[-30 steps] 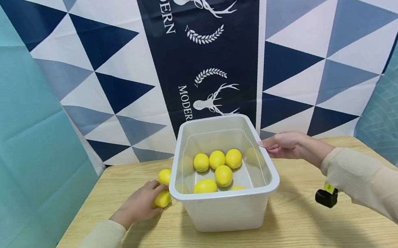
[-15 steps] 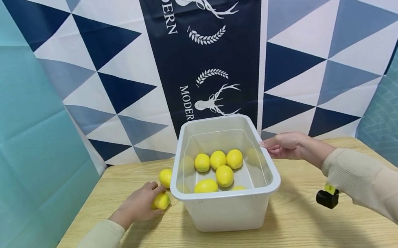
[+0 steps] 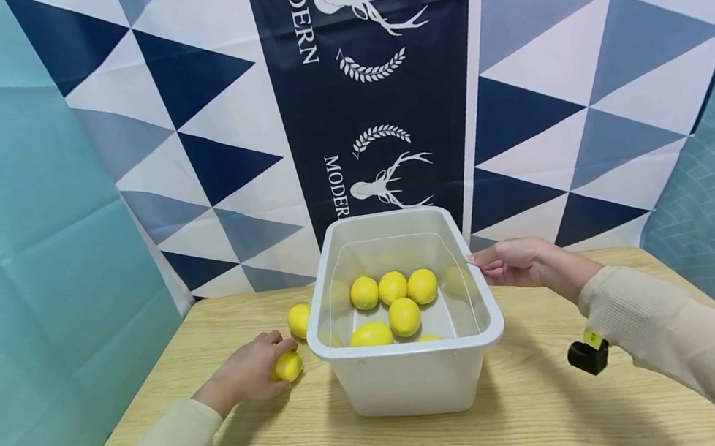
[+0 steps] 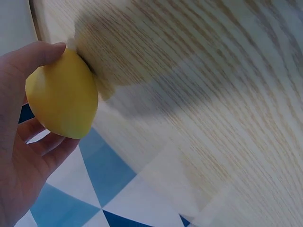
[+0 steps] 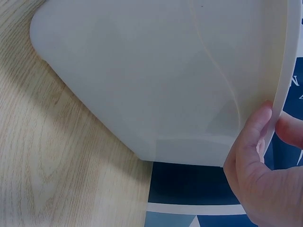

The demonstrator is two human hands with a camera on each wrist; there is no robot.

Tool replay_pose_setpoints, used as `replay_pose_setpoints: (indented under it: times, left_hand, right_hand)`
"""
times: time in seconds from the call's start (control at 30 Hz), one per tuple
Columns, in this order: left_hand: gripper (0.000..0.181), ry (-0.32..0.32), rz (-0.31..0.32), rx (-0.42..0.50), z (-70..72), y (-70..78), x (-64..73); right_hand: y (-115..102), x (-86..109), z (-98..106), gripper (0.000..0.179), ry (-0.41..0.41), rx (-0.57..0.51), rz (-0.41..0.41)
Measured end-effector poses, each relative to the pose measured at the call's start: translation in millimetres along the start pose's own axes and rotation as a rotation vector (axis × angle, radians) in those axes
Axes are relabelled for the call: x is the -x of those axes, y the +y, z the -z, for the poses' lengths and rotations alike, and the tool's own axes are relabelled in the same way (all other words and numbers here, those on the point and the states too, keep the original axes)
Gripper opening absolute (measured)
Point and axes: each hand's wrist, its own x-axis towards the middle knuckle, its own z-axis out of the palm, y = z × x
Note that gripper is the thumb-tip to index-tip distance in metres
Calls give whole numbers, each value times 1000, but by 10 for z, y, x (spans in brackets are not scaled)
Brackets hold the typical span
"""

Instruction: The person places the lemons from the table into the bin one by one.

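Note:
Left of the bin, my left hand [image 3: 255, 368] grips a lemon [image 3: 288, 366] at the tabletop. In the left wrist view the thumb and fingers wrap round that lemon [image 4: 64, 94] from both sides. Just behind it, a second lemon [image 3: 299, 321] rests against or close to the bin's left side. My right hand [image 3: 513, 263] pinches the right rim of the white plastic bin [image 3: 408, 379]. The right wrist view has its thumb and fingers [image 5: 253, 137] on either side of that rim. Several lemons [image 3: 404, 317] lie on the bin's floor, one partly hidden by the front rim.
The bin stands upright on a wood-grain table [image 3: 551, 407]. A patterned cloth [image 3: 377, 103] hangs close behind the table, with teal cloth [image 3: 35, 238] along the left side. A small black device [image 3: 588, 356] hangs under the right sleeve.
My left hand and its lemon have shifted slightly left, away from the bin and the lemon behind. The right hand keeps its place on the rim.

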Motion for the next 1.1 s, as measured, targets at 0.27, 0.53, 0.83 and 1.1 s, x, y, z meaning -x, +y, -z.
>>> replay_pose_setpoints:
  times: [0.27, 0.53, 0.83, 1.1]
  left_hand:
    - [47, -10, 6, -26, 48, -22, 15]
    - [45, 10, -17, -70, 78, -27, 27]
    - [40, 56, -71, -101, 166, -24, 58]
    - [40, 33, -71, -115, 264, -3, 52]
  right_hand:
    - [-23, 2, 2, 4, 4, 3, -3]
    - [-35, 9, -6, 4, 1, -8, 0]
    - [-25, -10, -12, 15, -15, -17, 0]
    - [3, 3, -15, 21, -2, -33, -3]
